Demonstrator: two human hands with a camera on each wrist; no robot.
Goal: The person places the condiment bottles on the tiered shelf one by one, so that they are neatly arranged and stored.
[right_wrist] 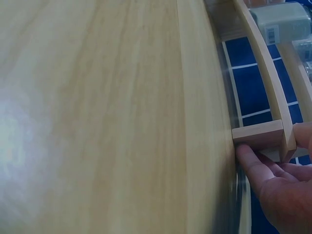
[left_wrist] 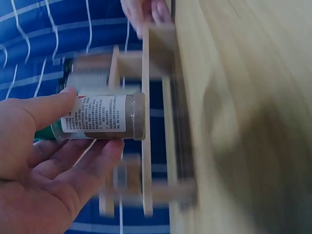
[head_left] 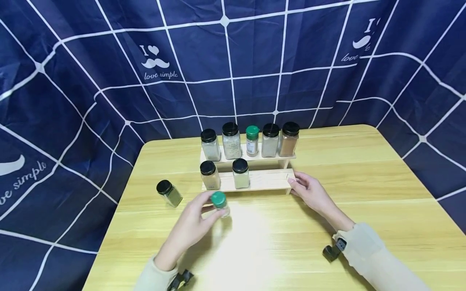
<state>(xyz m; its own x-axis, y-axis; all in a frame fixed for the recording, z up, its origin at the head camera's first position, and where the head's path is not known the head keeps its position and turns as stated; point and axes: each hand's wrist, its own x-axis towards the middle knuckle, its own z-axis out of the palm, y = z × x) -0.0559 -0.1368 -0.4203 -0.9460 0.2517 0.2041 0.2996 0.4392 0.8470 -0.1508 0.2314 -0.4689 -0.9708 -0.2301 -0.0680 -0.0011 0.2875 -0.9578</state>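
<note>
My left hand holds a small spice jar with a green cap above the table, in front of the wooden two-tier spice rack. In the left wrist view, thumb and fingers pinch this jar; its white label with printed text faces the camera, and brown contents show. My right hand grips the right end of the rack's lower tier. The right wrist view shows its fingers against the rack's end support. On the lower tier stand two black-capped jars, one tan-filled, one pale green.
Along the upper tier stand several jars, including a green-capped one and a brown-filled one. Left of the rack, a black-capped jar with green contents sits on the wooden table. A blue gridded curtain hangs behind.
</note>
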